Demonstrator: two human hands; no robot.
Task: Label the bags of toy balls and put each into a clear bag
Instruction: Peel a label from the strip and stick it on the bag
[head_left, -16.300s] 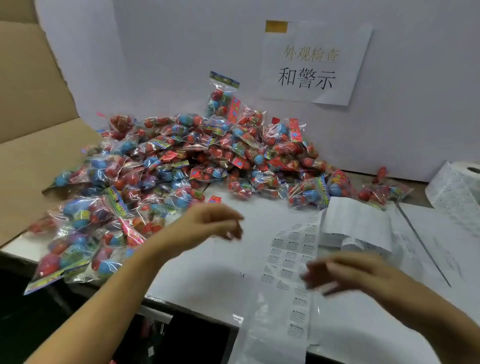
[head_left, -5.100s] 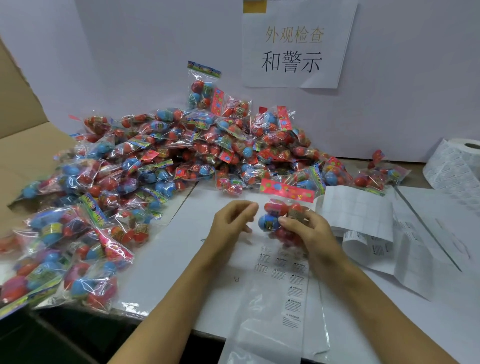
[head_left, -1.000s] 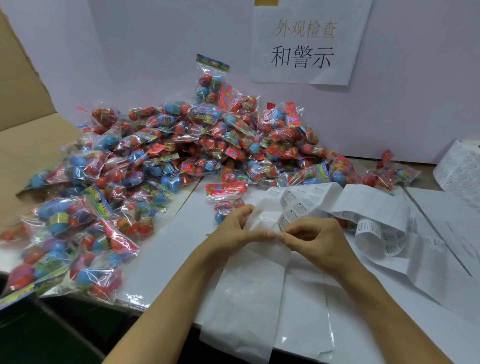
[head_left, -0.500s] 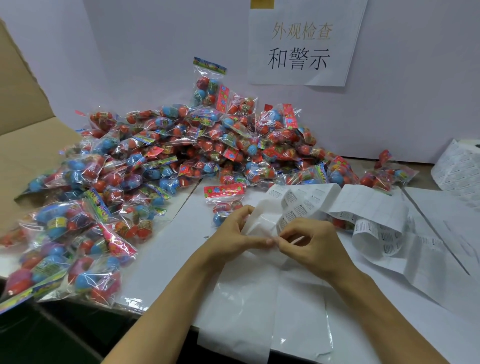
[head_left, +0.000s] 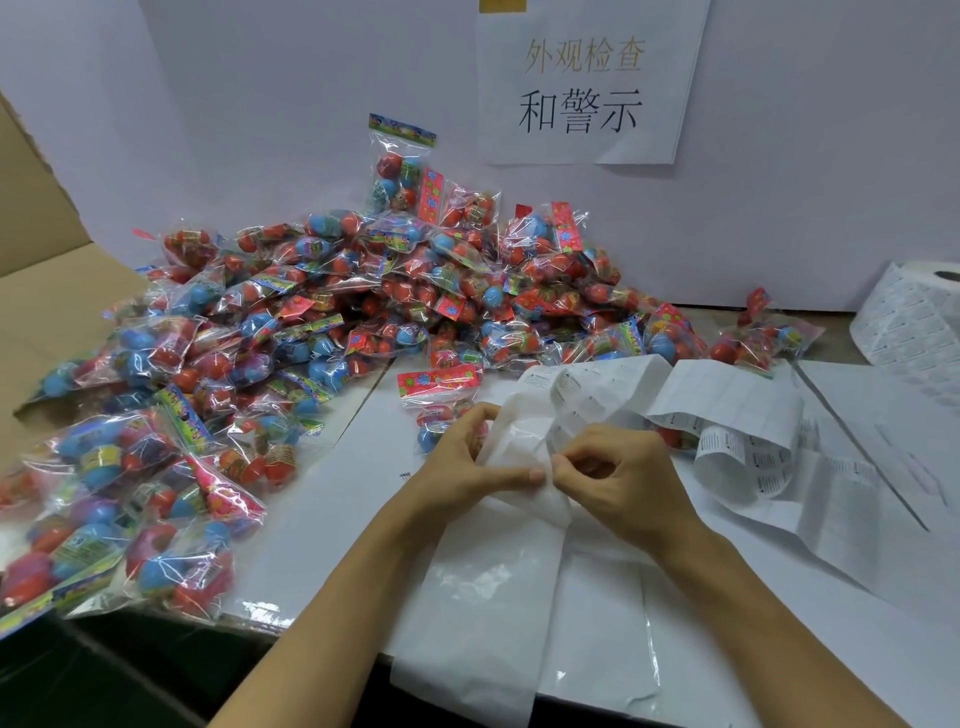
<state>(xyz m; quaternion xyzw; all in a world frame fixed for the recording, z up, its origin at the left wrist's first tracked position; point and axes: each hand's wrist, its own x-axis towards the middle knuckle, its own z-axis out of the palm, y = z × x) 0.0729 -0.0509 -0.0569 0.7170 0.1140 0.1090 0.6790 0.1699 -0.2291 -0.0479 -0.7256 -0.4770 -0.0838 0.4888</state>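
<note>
Left hand (head_left: 462, 467) and right hand (head_left: 618, 478) pinching a crinkly strip of label backing (head_left: 524, 441) together, glossy clear bags (head_left: 493, 613) lying beneath, one bag of toy balls (head_left: 441, 400) resting just behind the left hand, crackly heap of ball bags (head_left: 311, 322) spreading over the white surface (head_left: 332, 499), printed sign (head_left: 582, 88) hanging on the pale wall.

Label roll (head_left: 919, 317) cut by right edge; label print unreadable.

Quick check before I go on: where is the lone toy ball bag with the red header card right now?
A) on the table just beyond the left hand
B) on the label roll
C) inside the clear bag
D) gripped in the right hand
A: the toy ball bag lies on the table just beyond the left hand, while both hands pinch the label strip.
</note>
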